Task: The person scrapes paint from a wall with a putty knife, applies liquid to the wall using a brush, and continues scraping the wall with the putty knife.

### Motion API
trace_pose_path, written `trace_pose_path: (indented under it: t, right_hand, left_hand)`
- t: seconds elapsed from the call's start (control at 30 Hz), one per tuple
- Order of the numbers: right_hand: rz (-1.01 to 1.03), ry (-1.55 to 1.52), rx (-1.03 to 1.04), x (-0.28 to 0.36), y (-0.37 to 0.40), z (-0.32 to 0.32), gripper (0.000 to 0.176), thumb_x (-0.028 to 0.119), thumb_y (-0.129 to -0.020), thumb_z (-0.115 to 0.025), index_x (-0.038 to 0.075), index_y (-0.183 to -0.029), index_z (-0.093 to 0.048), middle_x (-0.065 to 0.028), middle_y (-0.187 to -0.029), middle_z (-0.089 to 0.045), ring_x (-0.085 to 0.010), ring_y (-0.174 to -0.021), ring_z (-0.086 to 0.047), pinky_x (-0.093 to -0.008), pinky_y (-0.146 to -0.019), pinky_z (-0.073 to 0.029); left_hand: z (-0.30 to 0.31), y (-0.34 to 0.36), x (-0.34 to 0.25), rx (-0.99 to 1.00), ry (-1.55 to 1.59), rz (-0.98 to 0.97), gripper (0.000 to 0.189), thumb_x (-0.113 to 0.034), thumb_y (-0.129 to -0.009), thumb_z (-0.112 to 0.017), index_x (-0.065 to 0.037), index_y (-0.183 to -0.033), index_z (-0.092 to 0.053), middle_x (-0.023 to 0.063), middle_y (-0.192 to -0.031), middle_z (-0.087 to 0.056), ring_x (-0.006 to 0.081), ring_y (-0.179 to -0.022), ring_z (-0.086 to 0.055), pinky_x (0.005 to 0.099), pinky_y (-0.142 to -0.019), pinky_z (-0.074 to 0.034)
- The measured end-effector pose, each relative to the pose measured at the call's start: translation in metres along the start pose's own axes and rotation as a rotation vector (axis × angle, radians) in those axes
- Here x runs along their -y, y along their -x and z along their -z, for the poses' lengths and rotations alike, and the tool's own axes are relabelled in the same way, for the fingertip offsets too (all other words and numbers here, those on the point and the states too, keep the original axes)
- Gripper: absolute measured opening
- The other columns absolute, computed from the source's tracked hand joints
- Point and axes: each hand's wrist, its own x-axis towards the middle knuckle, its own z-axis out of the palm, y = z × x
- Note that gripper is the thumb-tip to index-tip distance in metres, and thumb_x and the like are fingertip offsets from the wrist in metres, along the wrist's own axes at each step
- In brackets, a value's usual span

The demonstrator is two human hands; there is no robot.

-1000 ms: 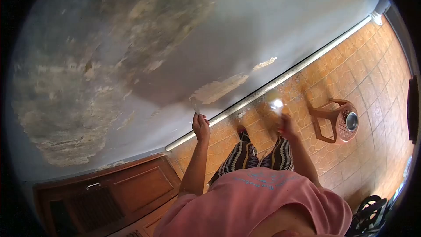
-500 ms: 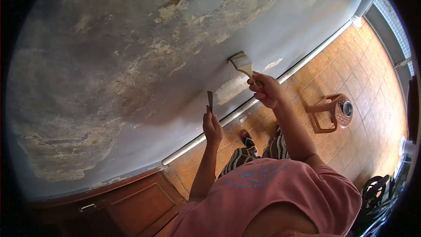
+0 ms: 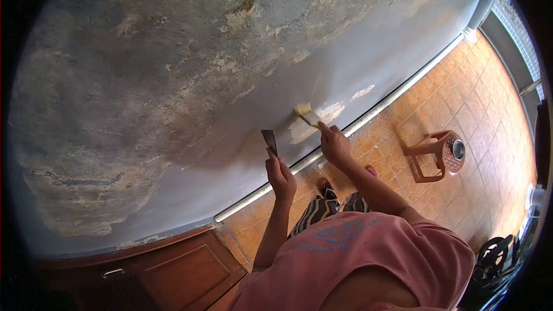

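Observation:
My right hand (image 3: 336,147) grips the handle of a wide paintbrush (image 3: 304,112). Its pale bristles are at the grey wall (image 3: 253,101), just above a bare, cream-coloured patch (image 3: 300,131); whether they touch is hard to tell. To the left, my left hand (image 3: 280,176) is closed around a flat scraper (image 3: 269,140), whose dark blade points up in front of the wall. Higher on the wall the surface is stained and peeling.
A white pipe (image 3: 377,110) runs along the foot of the wall. On the tiled floor (image 3: 391,155) stands a brown plastic stool (image 3: 433,155) with a round metal-rimmed item (image 3: 458,150) on it. A wooden door (image 3: 187,266) is at the lower left, black tangled objects (image 3: 491,259) at the lower right.
My right hand and the brush have moved down and to the left, and the brush has turned. The scraper has tilted left and shows its broad side, with my left hand slightly lower.

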Motion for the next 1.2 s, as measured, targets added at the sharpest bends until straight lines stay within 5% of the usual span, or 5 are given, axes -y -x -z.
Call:
trace_pose_path:
  t: [0.13,0.6,0.97,1.1,1.2]
  right_hand:
    - [-0.088,0.285,0.333,-0.060,-0.005,-0.060,0.029,0.019,-0.085,-0.050,0.018,-0.111,-0.064,-0.0148,-0.088,-0.061,-0.0334,-0.078,-0.063,-0.0453,-0.070,-0.051]
    - [0.184,-0.304,-0.441,0.083,-0.011,0.145,0.037,0.005,-0.084,-0.057,0.015,-0.119,-0.062,-0.0082,-0.081,-0.062,-0.0232,-0.065,-0.062,-0.0327,-0.057,-0.049]
    - [-0.034,0.327,0.390,-0.021,0.012,-0.066,0.037,0.019,-0.085,-0.051,0.018,-0.120,-0.057,-0.0147,-0.096,-0.061,-0.0331,-0.081,-0.064,-0.0431,-0.072,-0.052]
    - [-0.014,0.189,0.173,-0.016,0.003,-0.074,0.034,0.019,-0.084,-0.051,0.017,-0.117,-0.060,-0.0150,-0.092,-0.062,-0.0331,-0.081,-0.064,-0.0431,-0.071,-0.052]
    - [0.031,0.064,0.029,0.032,0.001,-0.009,0.033,0.017,-0.084,-0.052,0.016,-0.116,-0.062,-0.0119,-0.087,-0.063,-0.0306,-0.076,-0.064,-0.0414,-0.066,-0.052]
  left_hand:
    - [0.007,0.000,-0.010,0.023,0.000,0.024,0.046,-0.007,-0.094,-0.043,0.006,-0.137,-0.033,0.0162,-0.086,-0.048,0.0295,-0.076,-0.050,0.0376,-0.068,-0.042]
    - [0.009,0.005,-0.011,-0.053,0.049,0.078,0.044,-0.013,-0.096,-0.044,0.003,-0.136,-0.037,0.0132,-0.082,-0.050,0.0260,-0.074,-0.051,0.0361,-0.066,-0.042]
    - [0.015,0.016,0.004,-0.037,0.079,0.169,0.045,-0.014,-0.096,-0.044,0.004,-0.137,-0.036,0.0129,-0.086,-0.052,0.0255,-0.076,-0.052,0.0357,-0.068,-0.044]
    - [0.013,0.018,0.012,-0.063,0.080,0.083,0.044,-0.011,-0.096,-0.044,0.001,-0.138,-0.037,0.0058,-0.085,-0.050,0.0109,-0.061,-0.048,0.0252,-0.052,-0.042]
    - [0.016,0.019,0.009,-0.024,0.137,0.167,0.045,-0.011,-0.095,-0.044,0.004,-0.137,-0.036,0.0132,-0.085,-0.052,0.0253,-0.076,-0.052,0.0347,-0.067,-0.043]
